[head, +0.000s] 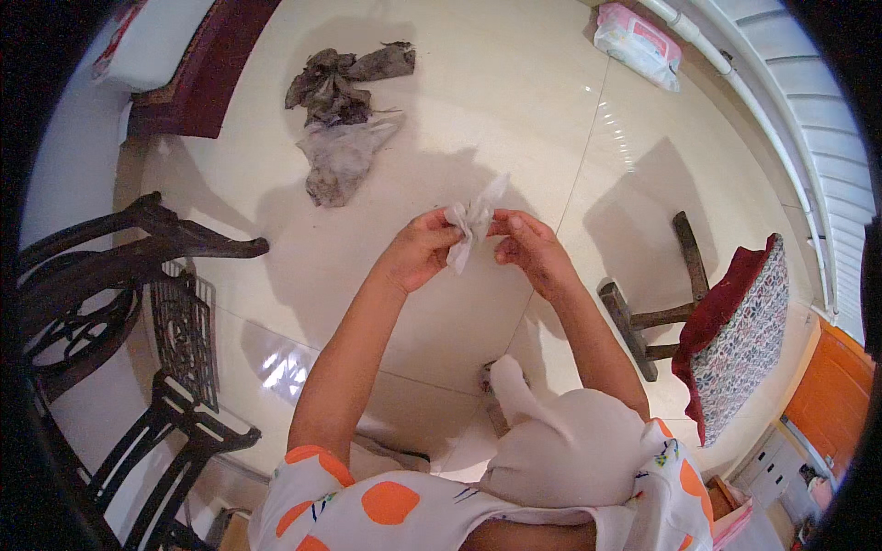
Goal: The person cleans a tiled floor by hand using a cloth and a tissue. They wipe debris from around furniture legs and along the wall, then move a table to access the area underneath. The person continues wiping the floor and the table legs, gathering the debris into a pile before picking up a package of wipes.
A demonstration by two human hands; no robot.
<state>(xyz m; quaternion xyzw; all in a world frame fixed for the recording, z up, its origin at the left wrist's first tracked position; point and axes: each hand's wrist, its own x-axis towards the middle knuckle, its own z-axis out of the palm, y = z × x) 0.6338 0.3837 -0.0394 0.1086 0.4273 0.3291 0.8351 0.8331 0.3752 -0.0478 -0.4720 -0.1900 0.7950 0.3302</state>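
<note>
Both bare hands meet in the middle of the view, above the tiled floor. A crumpled white wipe (474,217) is pinched between the thumb and fingers of my left hand (424,251). The fingertips of my right hand (532,249) grip the wipe's other side, with the lower fingers curled. Beyond the hands, several dirty, dark grey wipes (334,86) lie bunched on the floor. A paler, grey-stained wipe (341,158) is spread just nearer than these.
A black cast-iron treadle stand (182,330) is at the left. At the right is a wooden stool (741,337) with a patterned cloth cover. A wet-wipe pack (637,45) lies by white pipes (747,103). An orange door (830,396) is at lower right.
</note>
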